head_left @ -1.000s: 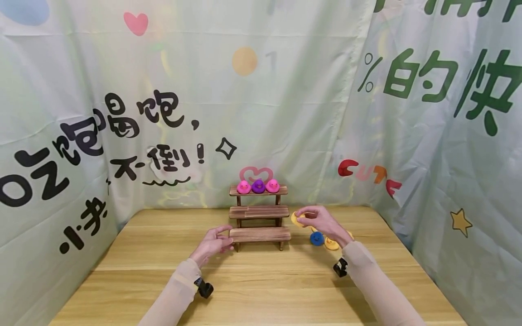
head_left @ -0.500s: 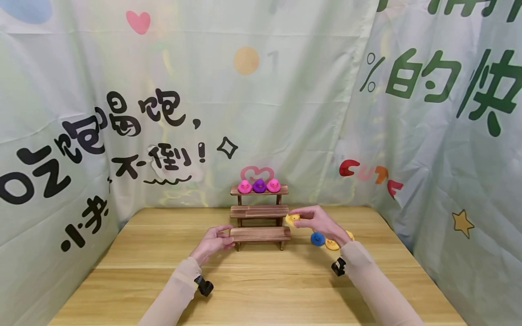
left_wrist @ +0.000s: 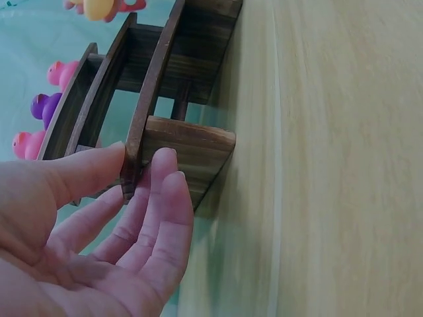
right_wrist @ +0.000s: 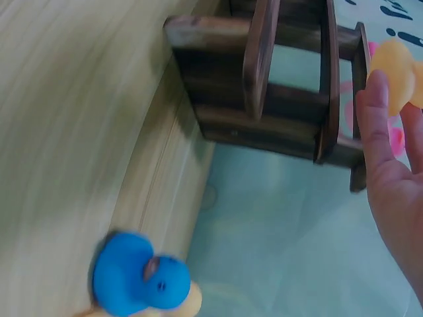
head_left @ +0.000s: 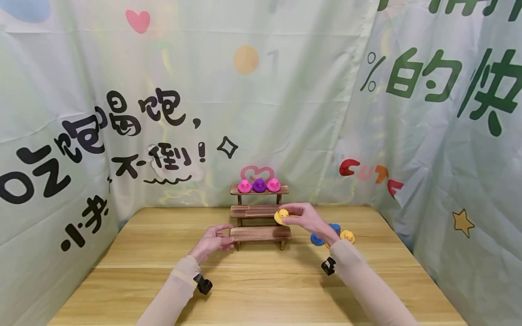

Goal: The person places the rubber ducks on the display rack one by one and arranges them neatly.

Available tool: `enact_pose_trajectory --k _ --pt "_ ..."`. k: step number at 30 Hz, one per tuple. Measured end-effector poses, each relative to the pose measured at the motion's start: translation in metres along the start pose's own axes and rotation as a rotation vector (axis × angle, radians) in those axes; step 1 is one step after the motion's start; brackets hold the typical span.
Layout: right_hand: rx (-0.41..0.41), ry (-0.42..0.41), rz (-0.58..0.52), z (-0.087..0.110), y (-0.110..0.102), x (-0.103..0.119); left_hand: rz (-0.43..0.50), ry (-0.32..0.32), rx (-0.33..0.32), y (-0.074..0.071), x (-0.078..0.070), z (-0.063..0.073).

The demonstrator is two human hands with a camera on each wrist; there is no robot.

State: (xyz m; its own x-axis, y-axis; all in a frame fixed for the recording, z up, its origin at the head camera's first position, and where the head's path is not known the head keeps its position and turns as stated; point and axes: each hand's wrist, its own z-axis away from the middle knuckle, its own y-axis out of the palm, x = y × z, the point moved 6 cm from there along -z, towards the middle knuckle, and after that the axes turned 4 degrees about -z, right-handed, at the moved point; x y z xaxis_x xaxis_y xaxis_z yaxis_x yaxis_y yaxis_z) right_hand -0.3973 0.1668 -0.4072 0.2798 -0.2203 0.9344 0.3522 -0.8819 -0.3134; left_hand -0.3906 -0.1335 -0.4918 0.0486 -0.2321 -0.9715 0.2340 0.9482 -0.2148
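My right hand [head_left: 305, 217] pinches a yellow rubber duck [head_left: 281, 217] between thumb and fingertips, in front of the right part of the middle step. In the right wrist view, that duck [right_wrist: 394, 76] is partly cut off at the edge. My left hand [head_left: 211, 243] grips the left end of the lowest step of a small three-step wooden display stand [head_left: 261, 233], thumb above and fingers below in the left wrist view. Along the top step sit a pink duck [head_left: 244, 186], a purple duck [head_left: 259, 185] and another pink duck [head_left: 273, 185].
Right of the stand, blue ducks [head_left: 317, 239] and a yellow duck [head_left: 347, 236] are grouped on the wooden table [head_left: 253, 290], partly behind my right wrist. A printed curtain [head_left: 285, 127] hangs behind the table and along both sides.
My right hand has carried the yellow duck leftward from beside the stand to in front of the middle step, uncovering more of the ducks on the table. My left hand stays at the stand.
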Motion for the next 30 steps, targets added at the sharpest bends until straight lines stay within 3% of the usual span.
enact_pose_trajectory --k 10,30 --pt "0.010 -0.007 -0.001 -0.014 0.024 0.007 -0.023 -0.002 0.009 0.000 -0.002 0.000" --pt "-0.004 -0.045 0.026 -0.033 0.050 0.009 -0.041 -0.008 0.011 0.000 -0.002 0.002"
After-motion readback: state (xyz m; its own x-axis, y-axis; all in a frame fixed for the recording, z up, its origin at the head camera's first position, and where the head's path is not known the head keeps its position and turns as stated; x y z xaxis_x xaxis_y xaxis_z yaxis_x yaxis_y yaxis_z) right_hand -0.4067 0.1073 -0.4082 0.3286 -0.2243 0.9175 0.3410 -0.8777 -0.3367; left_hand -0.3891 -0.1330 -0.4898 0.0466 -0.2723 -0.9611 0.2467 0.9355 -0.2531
